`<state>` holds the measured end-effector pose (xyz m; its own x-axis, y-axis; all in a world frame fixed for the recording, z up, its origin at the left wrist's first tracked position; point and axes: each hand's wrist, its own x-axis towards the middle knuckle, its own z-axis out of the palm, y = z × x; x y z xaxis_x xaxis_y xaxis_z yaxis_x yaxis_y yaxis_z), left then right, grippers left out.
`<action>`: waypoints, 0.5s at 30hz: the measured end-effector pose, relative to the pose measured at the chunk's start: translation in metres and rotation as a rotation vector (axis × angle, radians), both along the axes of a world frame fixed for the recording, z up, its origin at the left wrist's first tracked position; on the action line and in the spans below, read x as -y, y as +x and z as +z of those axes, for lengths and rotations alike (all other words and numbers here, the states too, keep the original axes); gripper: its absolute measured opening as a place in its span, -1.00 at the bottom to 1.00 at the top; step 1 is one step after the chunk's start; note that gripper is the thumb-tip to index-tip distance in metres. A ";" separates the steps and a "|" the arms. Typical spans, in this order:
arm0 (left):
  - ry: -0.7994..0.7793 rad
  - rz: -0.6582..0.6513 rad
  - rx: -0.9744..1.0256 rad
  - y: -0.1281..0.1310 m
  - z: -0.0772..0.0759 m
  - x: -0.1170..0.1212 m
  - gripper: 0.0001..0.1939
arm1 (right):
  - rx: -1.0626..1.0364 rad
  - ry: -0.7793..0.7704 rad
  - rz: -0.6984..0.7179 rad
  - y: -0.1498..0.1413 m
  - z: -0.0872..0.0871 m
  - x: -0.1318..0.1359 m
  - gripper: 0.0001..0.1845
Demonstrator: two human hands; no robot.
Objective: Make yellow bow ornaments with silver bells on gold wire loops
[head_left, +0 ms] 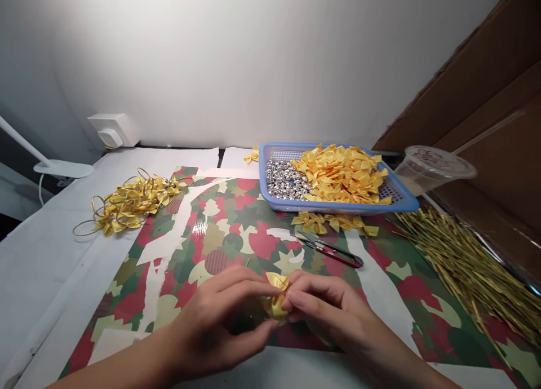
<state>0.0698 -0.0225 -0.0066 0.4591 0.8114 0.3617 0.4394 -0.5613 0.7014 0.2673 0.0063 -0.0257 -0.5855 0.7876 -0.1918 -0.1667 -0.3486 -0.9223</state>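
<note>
Near six o'clock, the left hand (215, 321) and right hand (333, 315) pinch what looks like a yellow ribbon bow (276, 296).

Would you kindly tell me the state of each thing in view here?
Left hand: pinching the yellow satin bow.
Right hand: pinching the same bow.
Blue plastic basket: holding silver jingle bells and loose yellow bows.
Red-handled thread snips: closed, lying flat.
Gold wire loops: tangled in a heap.
Gold twist ties: spread loosely.
Clear plastic cup: tipped on its side.
</note>
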 end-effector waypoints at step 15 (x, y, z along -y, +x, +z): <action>-0.250 0.133 -0.221 -0.002 -0.005 -0.008 -0.91 | 0.316 0.371 -0.121 0.006 0.002 0.002 -0.71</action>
